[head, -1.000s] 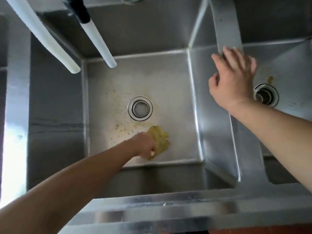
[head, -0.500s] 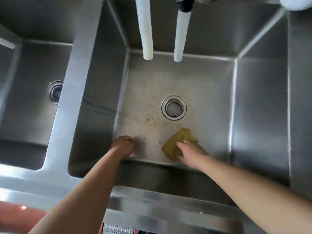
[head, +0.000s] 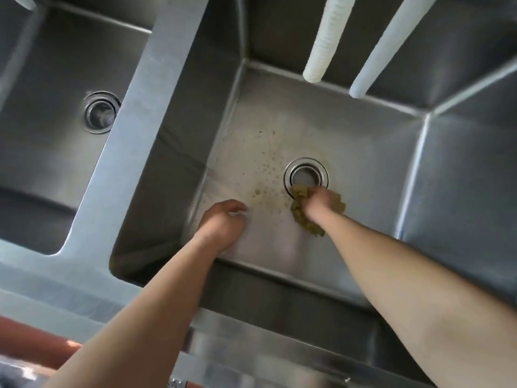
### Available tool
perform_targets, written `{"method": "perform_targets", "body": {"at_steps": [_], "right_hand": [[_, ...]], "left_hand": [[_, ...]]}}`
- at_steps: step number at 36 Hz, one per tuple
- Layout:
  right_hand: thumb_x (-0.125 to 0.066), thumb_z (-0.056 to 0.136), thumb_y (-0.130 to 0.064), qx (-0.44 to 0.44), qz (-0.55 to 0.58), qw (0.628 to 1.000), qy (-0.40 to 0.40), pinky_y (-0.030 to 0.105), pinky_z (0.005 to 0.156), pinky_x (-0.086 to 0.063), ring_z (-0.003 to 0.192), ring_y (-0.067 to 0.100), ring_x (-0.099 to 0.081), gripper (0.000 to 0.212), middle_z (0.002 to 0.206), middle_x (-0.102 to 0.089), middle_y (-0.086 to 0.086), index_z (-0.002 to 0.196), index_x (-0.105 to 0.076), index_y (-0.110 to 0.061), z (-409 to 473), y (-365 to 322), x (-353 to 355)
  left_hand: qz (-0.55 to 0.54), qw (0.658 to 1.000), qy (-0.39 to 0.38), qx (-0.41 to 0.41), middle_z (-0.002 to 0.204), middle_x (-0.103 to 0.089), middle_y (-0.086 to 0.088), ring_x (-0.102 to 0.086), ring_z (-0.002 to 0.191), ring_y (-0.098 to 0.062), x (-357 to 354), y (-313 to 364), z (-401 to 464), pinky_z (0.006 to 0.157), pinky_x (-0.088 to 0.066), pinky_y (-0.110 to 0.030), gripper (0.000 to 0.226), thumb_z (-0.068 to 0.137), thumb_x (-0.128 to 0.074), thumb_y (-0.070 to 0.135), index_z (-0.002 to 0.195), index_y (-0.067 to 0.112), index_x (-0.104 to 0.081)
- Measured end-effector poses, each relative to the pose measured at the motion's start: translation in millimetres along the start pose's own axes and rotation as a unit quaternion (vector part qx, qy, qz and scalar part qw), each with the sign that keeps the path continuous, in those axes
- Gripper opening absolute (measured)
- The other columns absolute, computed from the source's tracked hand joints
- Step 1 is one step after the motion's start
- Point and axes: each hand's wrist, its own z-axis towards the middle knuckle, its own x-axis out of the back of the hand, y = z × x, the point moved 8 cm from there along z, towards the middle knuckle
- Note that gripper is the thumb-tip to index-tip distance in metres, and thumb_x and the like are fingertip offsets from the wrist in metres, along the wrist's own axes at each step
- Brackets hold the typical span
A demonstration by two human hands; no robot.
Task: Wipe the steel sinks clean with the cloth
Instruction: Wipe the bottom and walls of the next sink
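While spots (head: pixel 263 175) are dotting the sink (head: pixel 363 169) floor, right hand (head: pixel 319 201) fingers are clamping the cloth (head: pixel 300 211) by the drain (head: pixel 306 175); left hand (head: pixel 223 222) is resting, loosely curled, empty; wiping appears barely begun.

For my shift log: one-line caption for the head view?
Right hand scrubs with olive cloth beside the drain; left hand rests on the sink floor.
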Motion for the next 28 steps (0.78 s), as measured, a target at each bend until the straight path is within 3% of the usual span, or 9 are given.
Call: {"method": "perform_targets", "body": {"at_steps": [2,5,10,13,15,17,21,24,28], "right_hand": [[-0.055,0.082,-0.035,0.014,0.026,0.999,0.027,0.029,0.076,-0.053,0.09,0.03,-0.067,0.021,0.097,-0.072,0.006,0.091,-0.07,-0.022,6,2,5],[-0.057,0.082,-0.025,0.024,0.114,0.993,-0.018,0.027,0.071,-0.05,0.083,0.028,-0.066,0.013,0.088,-0.07,0.005,0.085,-0.069,-0.022,-2,17,0],[-0.049,0.087,-0.007,0.054,0.064,0.965,-0.25,0.038,0.056,-0.058,0.057,0.029,-0.068,0.02,0.063,-0.068,0.011,0.08,-0.065,-0.014,-59,65,-55],[-0.053,0.098,-0.026,0.116,-0.042,0.93,-0.346,0.031,0.058,-0.05,0.064,0.024,-0.063,0.016,0.071,-0.066,0.005,0.096,-0.062,-0.013,-101,73,-78],[-0.058,0.094,-0.039,0.218,-0.15,0.915,-0.305,0.031,0.074,-0.05,0.086,0.023,-0.063,0.018,0.094,-0.065,0.001,0.1,-0.062,-0.023,-108,59,-75],[-0.057,0.09,-0.036,0.335,-0.24,0.879,-0.238,0.034,0.09,-0.047,0.114,0.025,-0.055,0.028,0.12,-0.058,0.001,0.117,-0.059,-0.029,-113,37,-70],[-0.053,0.093,-0.027,0.502,-0.396,0.737,-0.22,0.04,0.109,-0.031,0.142,0.027,-0.029,0.054,0.157,-0.028,-0.003,0.145,-0.04,-0.034,-125,25,-91],[-0.06,0.091,-0.03,0.553,-0.439,0.674,-0.217,0.041,0.113,-0.031,0.145,0.027,-0.026,0.06,0.161,-0.022,-0.002,0.147,-0.038,-0.032,-123,34,-93],[-0.081,0.062,-0.032,0.625,-0.446,0.631,-0.112,0.036,0.087,-0.051,0.109,0.027,-0.062,0.051,0.121,-0.066,0.001,0.112,-0.068,-0.029,-117,40,-83]], "left_hand": [[0.004,1.0,-0.001,0.004,0.113,-0.068,0.006,-0.064,0.094,-0.019,0,-1,0,0.08,-0.047,-0.022,0.022,0.089,-0.056,0.017,0.094,0.035,-0.067],[0.014,1.0,-0.008,0.009,0.112,-0.07,0.005,-0.064,0.103,-0.019,-4,1,2,0.092,-0.05,-0.027,0.017,0.089,-0.058,0.022,0.095,0.034,-0.068],[0.023,1.0,-0.001,0.008,0.113,-0.07,0.002,-0.063,0.106,-0.021,-6,8,1,0.093,-0.05,-0.028,0.018,0.091,-0.057,0.022,0.102,0.026,-0.071],[0.062,0.997,0.008,0.041,0.118,-0.068,0.0,-0.062,0.106,-0.025,-1,2,2,0.088,-0.048,-0.026,0.021,0.092,-0.053,0.022,0.106,0.027,-0.068],[0.059,0.995,0.015,0.074,0.125,-0.064,0.0,-0.06,0.109,-0.025,3,-5,3,0.088,-0.046,-0.025,0.029,0.09,-0.053,0.023,0.116,0.027,-0.065],[0.047,0.994,0.011,0.1,0.13,-0.06,0.001,-0.06,0.113,-0.025,5,-11,2,0.095,-0.048,-0.028,0.042,0.087,-0.055,0.025,0.129,0.029,-0.059],[0.047,0.993,-0.014,0.109,0.131,-0.06,-0.001,-0.061,0.113,-0.027,1,-12,-3,0.098,-0.049,-0.032,0.049,0.086,-0.057,0.027,0.135,0.032,-0.054],[0.044,0.993,-0.02,0.105,0.128,-0.062,-0.002,-0.062,0.111,-0.027,-2,-10,-3,0.092,-0.048,-0.029,0.048,0.087,-0.056,0.025,0.135,0.032,-0.053],[0.028,0.994,-0.007,0.106,0.129,-0.06,-0.004,-0.062,0.111,-0.028,0,-13,2,0.096,-0.05,-0.032,0.048,0.086,-0.054,0.022,0.134,0.029,-0.054]]}}
